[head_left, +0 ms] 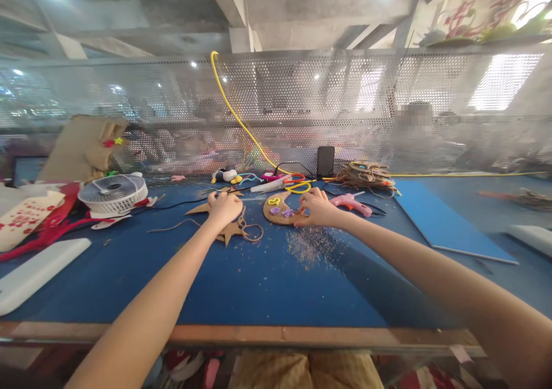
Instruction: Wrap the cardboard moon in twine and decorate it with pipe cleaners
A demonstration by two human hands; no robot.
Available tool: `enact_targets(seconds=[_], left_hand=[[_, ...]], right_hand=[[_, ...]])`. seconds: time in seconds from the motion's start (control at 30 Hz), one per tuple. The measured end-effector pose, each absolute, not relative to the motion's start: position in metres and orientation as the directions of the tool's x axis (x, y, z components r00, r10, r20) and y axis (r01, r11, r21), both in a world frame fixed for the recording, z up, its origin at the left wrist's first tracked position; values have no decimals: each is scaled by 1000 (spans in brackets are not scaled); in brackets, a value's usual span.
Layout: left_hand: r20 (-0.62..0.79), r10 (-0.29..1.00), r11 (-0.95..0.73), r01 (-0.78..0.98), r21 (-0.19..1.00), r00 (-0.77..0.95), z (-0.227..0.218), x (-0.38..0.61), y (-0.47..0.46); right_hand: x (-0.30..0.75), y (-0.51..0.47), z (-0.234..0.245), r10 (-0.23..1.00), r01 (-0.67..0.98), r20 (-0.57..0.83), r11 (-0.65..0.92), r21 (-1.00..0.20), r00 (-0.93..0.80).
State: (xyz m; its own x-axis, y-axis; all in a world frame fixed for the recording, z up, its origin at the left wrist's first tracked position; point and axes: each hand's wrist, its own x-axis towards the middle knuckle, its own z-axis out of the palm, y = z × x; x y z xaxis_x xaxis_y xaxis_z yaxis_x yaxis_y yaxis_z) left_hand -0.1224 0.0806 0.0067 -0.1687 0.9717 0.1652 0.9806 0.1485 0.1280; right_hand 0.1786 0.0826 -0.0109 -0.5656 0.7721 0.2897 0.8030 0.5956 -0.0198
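Observation:
A brown crescent-moon ornament (272, 212) lies on the blue tabletop, with a yellow heart-like piece (273, 201) and purple shapes (287, 212) on its face. My right hand (319, 208) is closed at the moon's right end, fingers bent against its edge. To the left, my left hand (225, 210) is over brown cardboard stars (229, 232), its curled fingers on a star; the fingertips are partly hidden. Twine (254, 232) loops beside the lower star. Just right of my right hand lies a pink glue gun (353, 204).
Colourful crumbs (313, 248) are scattered in front of the moon. Orange-and-yellow scissors (297, 183), a phone (325, 162) and a pile of twine-strung brown pieces (366, 176) sit behind. A white fan (112, 193) stands left; a blue board (448, 222) lies right.

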Motion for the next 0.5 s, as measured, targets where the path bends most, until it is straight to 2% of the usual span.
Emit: enact_targets(seconds=[0.13, 0.23, 0.37, 0.5], left_hand=[[161, 964, 190, 973, 134, -210, 14, -147, 82], [167, 956, 223, 967, 125, -242, 15, -160, 79], [190, 953, 220, 970, 102, -236, 19, -171, 70], [95, 979, 170, 981, 90, -179, 30, -179, 62]], right_hand=[[185, 86, 9, 687, 723, 293, 690, 23, -665], [194, 107, 23, 582, 631, 274, 762, 146, -766], [202, 142, 30, 601, 644, 242, 742, 183, -762], [175, 145, 26, 611, 666, 296, 733, 138, -734]])
